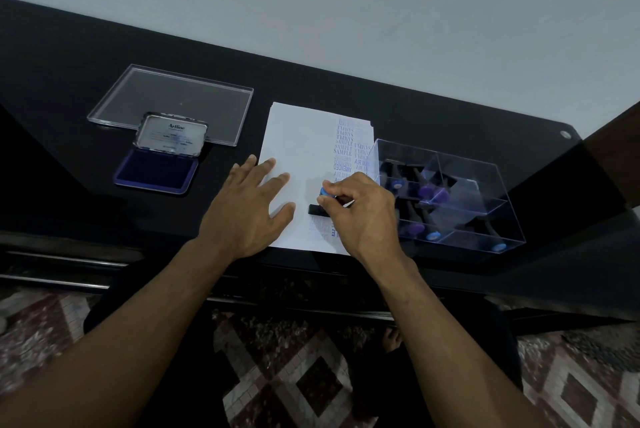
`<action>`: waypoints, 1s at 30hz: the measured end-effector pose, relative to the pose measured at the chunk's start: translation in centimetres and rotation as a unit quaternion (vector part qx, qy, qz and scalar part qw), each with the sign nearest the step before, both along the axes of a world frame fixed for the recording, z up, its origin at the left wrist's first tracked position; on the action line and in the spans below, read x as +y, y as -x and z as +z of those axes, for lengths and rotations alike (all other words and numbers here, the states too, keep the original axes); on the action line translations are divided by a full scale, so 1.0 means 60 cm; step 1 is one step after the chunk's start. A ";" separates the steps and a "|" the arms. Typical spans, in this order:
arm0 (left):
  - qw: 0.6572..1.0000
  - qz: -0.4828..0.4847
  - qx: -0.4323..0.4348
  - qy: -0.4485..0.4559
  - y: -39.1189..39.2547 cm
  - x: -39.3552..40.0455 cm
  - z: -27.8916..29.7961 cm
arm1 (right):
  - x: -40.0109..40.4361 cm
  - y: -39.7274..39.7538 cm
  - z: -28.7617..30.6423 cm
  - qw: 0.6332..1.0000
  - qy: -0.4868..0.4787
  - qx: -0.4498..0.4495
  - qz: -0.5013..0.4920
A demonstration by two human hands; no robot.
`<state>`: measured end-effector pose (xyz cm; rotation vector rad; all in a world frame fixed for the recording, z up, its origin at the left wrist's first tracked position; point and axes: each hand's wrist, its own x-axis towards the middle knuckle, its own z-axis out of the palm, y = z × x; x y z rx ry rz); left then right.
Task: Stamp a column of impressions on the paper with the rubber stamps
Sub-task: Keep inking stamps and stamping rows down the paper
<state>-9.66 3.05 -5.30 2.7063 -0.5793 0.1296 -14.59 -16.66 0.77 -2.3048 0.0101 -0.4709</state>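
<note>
A white sheet of paper (301, 143) lies on the black desk, with a column of blue impressions (343, 147) running down its right side. My right hand (360, 213) grips a rubber stamp (320, 207) with a blue-capped handle and a black base; the base sits on the paper near the lower end of the column. My left hand (254, 206) lies flat with spread fingers on the paper's left edge, holding it down. More blue print shows just below the stamp.
An open ink pad (156, 169) with a blue-violet pad and raised lid sits at the left, a clear plastic lid (173, 100) behind it. A clear box (450, 192) with several stamps stands right of the paper. The desk's front edge is close to me.
</note>
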 end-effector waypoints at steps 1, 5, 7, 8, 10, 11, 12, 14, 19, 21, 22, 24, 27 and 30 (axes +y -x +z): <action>1.000 -0.001 0.000 0.000 0.000 0.000 0.000 | 0.000 0.001 -0.001 1.000 0.001 -0.002 -0.001; 1.000 -0.007 0.006 0.001 -0.001 0.001 -0.001 | 0.001 0.005 -0.004 1.000 0.006 -0.016 0.001; 1.000 -0.006 0.005 0.001 -0.002 0.000 -0.001 | 0.001 0.005 -0.004 1.000 0.005 -0.016 0.002; 1.000 -0.006 0.005 0.001 -0.002 0.000 -0.001 | 0.000 0.005 -0.004 1.000 0.007 -0.016 0.003; 1.000 -0.005 0.007 0.000 -0.002 0.000 -0.001 | -0.001 0.006 -0.006 1.000 0.013 -0.020 0.007; 1.000 -0.005 0.008 0.000 -0.002 0.000 -0.001 | -0.001 0.007 -0.006 1.000 0.014 -0.020 0.009; 1.000 -0.005 0.007 0.002 -0.002 0.000 -0.001 | -0.001 0.007 -0.006 1.000 0.014 -0.019 0.010; 1.000 -0.006 0.009 0.004 -0.002 0.000 -0.001 | -0.001 0.006 -0.006 1.000 0.013 -0.019 0.010; 1.000 -0.006 0.009 0.001 -0.003 0.000 -0.002 | -0.001 0.005 -0.005 1.000 0.012 -0.015 0.010; 1.000 -0.005 0.008 0.000 -0.003 0.000 -0.001 | 0.001 0.007 -0.003 1.000 0.008 -0.012 0.009; 1.000 -0.005 0.007 -0.001 -0.003 0.001 -0.001 | 0.001 0.007 -0.002 1.000 0.002 -0.011 0.003; 1.000 -0.006 0.005 0.000 -0.003 0.001 -0.002 | 0.000 0.011 0.000 0.999 -0.037 -0.014 -0.026; 1.000 -0.008 0.000 0.004 -0.002 0.002 -0.004 | -0.006 0.015 0.010 0.981 -0.166 -0.040 -0.094; 1.000 -0.008 0.001 0.005 -0.003 0.002 -0.006 | -0.010 0.018 0.021 0.957 -0.249 -0.044 -0.144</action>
